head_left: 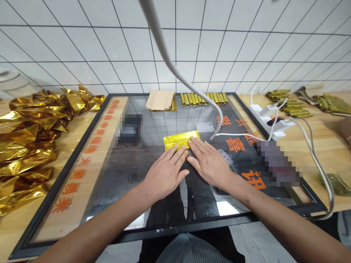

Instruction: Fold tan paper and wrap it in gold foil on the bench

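Observation:
A folded strip of gold foil paper (179, 139) lies on the glass panel (115, 171) in front of me. My left hand (166, 171) lies flat with its fingers stretched out, the fingertips pressing the strip's near edge. My right hand (210, 160) is also flat and open, its fingertips on the right part of the strip. Neither hand grips anything.
A heap of crumpled gold foil (33, 138) fills the table's left. A paper stack (161, 100) and a row of gold rolls (203, 98) lie at the panel's far edge. A power strip (270, 117), cables and more folded gold pieces (290, 104) sit at the right.

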Motion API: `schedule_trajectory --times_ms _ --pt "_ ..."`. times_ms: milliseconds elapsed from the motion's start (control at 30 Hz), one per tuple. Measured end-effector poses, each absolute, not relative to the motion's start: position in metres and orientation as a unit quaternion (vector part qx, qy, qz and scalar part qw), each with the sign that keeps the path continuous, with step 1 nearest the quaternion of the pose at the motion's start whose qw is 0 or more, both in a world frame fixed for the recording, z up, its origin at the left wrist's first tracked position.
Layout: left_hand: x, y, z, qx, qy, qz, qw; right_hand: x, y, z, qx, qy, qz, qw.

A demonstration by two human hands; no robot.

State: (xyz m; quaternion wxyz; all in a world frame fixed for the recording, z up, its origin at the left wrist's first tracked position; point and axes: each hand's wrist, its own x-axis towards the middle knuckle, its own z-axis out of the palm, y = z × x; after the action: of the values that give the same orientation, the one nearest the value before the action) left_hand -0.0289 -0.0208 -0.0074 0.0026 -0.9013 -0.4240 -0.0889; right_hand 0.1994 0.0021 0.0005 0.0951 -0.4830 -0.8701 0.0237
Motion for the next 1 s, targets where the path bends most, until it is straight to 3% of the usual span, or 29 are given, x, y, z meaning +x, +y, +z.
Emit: schedule_trajectory --times_ms 667,1000 --pt "-0.058 -0.049 0.006 -0.883 -0.468 -0.047 0.010 0.201 0.001 -0.002 -0.503 -0.859 -0.010 0.099" --pt "-0.012 -0.002 0.009 -0.892 -0.450 -0.047 0.000 0.203 0.002 -0.005 -0.500 -0.861 -0.016 0.090"
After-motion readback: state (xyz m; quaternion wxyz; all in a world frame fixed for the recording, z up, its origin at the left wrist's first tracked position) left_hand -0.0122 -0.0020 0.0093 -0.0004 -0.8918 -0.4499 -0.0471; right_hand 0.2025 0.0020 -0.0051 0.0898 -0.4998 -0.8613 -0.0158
